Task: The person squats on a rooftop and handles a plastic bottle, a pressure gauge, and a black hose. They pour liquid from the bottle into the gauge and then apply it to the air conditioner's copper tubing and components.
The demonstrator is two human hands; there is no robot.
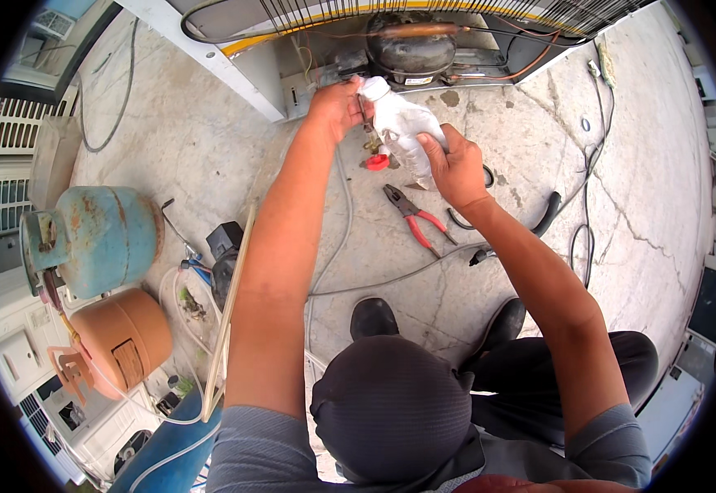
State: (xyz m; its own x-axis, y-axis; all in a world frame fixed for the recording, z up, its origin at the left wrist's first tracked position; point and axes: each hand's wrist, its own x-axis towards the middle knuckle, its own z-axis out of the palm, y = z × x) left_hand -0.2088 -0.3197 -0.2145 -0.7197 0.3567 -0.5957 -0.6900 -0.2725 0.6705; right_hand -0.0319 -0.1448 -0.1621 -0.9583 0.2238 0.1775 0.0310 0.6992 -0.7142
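My left hand [339, 107] grips the top end of a crumpled white cloth [403, 127], beside a thin pipe and a small brass fitting [372, 144] under the appliance. My right hand [455, 164] holds the cloth's lower part with thumb and fingers closed on it. Just below them lies a red round piece [378, 163], partly hidden. Pliers with red handles [422, 226] rest on the concrete. Above my hands, a black compressor [411, 57] sits in the open base of the appliance, with copper tubes and a wire grille.
At left are a rusty blue gas cylinder [107, 238], an orange cylinder [128, 345], hoses, a black tool [225, 246], white machine casings [17, 329] and a blue tank [169, 444]. Cables [588, 246] and black tubing [547, 214] lie at right. My shoes [372, 319] are below.
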